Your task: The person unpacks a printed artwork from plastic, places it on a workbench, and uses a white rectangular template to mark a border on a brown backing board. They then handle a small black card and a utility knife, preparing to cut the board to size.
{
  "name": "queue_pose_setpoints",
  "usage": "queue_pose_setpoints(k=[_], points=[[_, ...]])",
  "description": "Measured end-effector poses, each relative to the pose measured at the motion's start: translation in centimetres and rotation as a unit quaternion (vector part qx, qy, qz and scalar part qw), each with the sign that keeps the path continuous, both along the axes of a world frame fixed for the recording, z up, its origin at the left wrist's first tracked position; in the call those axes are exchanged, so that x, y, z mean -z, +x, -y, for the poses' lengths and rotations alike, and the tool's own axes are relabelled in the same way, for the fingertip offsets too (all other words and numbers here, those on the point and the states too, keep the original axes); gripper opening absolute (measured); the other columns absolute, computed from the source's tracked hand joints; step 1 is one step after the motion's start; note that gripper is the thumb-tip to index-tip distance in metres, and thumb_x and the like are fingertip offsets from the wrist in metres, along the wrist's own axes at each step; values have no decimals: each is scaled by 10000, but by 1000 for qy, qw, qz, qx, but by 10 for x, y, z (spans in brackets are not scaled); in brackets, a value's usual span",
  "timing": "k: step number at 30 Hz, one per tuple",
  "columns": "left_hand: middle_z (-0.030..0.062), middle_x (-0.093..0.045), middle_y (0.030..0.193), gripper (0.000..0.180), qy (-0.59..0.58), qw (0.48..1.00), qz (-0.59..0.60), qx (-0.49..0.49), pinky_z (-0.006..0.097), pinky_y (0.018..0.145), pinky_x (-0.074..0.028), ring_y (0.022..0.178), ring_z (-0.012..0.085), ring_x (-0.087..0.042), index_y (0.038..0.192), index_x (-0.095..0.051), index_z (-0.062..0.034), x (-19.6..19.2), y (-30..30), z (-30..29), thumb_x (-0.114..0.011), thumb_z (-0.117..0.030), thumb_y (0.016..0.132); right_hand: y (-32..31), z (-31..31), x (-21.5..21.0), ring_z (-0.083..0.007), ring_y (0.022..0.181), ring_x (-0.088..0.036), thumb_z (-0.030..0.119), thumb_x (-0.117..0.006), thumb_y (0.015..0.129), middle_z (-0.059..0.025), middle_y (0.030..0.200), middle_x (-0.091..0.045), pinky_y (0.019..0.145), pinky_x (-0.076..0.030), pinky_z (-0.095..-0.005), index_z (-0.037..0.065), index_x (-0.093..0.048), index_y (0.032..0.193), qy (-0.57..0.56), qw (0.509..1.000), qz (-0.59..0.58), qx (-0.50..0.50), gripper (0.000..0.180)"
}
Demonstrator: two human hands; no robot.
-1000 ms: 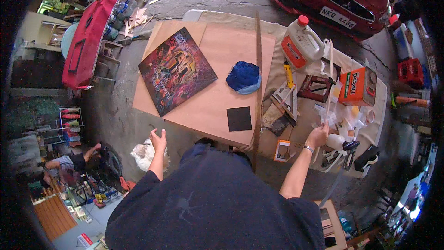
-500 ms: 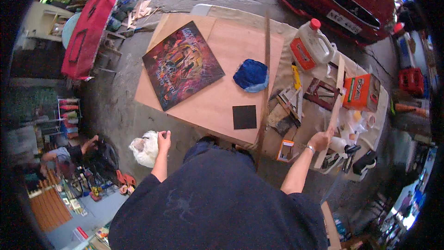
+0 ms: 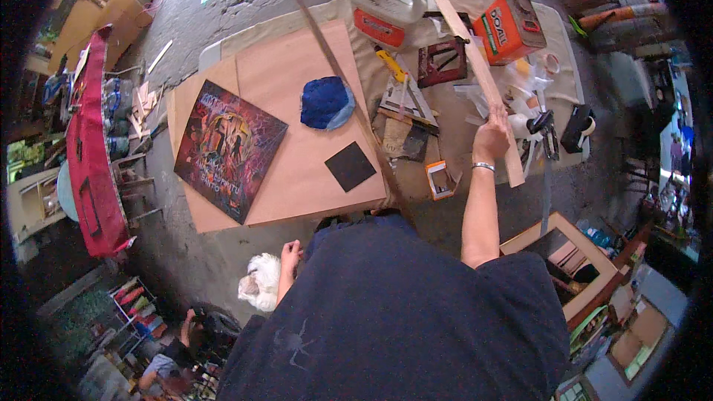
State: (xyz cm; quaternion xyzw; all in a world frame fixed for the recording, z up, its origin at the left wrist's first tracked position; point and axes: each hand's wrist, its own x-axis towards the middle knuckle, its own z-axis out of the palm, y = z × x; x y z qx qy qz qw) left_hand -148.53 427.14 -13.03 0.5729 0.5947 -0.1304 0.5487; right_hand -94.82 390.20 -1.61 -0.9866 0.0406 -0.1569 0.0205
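My right hand (image 3: 493,138), with a silver bracelet at the wrist, is closed on the near part of a long flat wooden strip (image 3: 479,67). The strip runs away from me across the cloth-covered right side of the table. Beside it lie a white roll-like piece, a black-handled clamp (image 3: 542,122) and crumpled clear plastic (image 3: 523,82). My left hand (image 3: 291,256) hangs low, off the table's near edge, its fingers loosely bent and apart with nothing visible in them. Just beyond that hand, lower down, is a white shaggy shape (image 3: 260,282); its kind I cannot make out.
On a plywood sheet (image 3: 275,52) lie a colourful painted panel (image 3: 230,148), blue cloth (image 3: 325,102) and black square (image 3: 350,166). A jug (image 3: 386,7), orange can (image 3: 511,26), triangle square (image 3: 408,100) and tape dispenser (image 3: 578,128) stand or lie right. Another person (image 3: 160,364) is lower left.
My view has turned to the right, so the table sits further left and the car is mostly out of sight. My right hand stays on the wooden strip; my left still hangs low.
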Motion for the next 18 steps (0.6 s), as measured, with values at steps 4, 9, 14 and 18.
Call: queue_pose_setpoints(k=[4,9,14,18], points=[[62,-659,925,421,-13,995,-14,94,286,650,-476,799,133,-611,1136,-594,13,-14,26,8,-622,-370,966,-17,-3,-4,-241,1281,-538,26,-495,862,-34,1393,-570,1057,-425,-411,157,-626,1303,-6,1000,-9,20,478],[74,-673,980,404,-36,998,-3,60,280,679,-479,801,140,-629,1133,-599,-14,-22,28,-4,-628,-379,961,-37,-12,-35,-236,1279,-538,56,-490,899,-26,1384,-576,1053,-429,-406,151,-642,1271,-19,998,-43,44,413],[73,-672,991,376,-33,999,14,3,260,654,-479,823,152,-650,1119,-602,-24,-12,17,-25,-632,-363,960,-35,2,-79,-228,1199,-598,92,-474,942,-30,1333,-612,988,-486,-364,164,-635,1268,-107,993,-39,-14,371],[69,-665,901,220,66,990,95,-78,260,644,-498,740,151,-645,1029,-607,-3,1,-14,-50,-616,-215,969,-50,-3,-121,-276,1022,-682,138,-453,981,-47,1255,-653,821,-572,-391,164,-626,1262,-111,991,-80,15,331]])
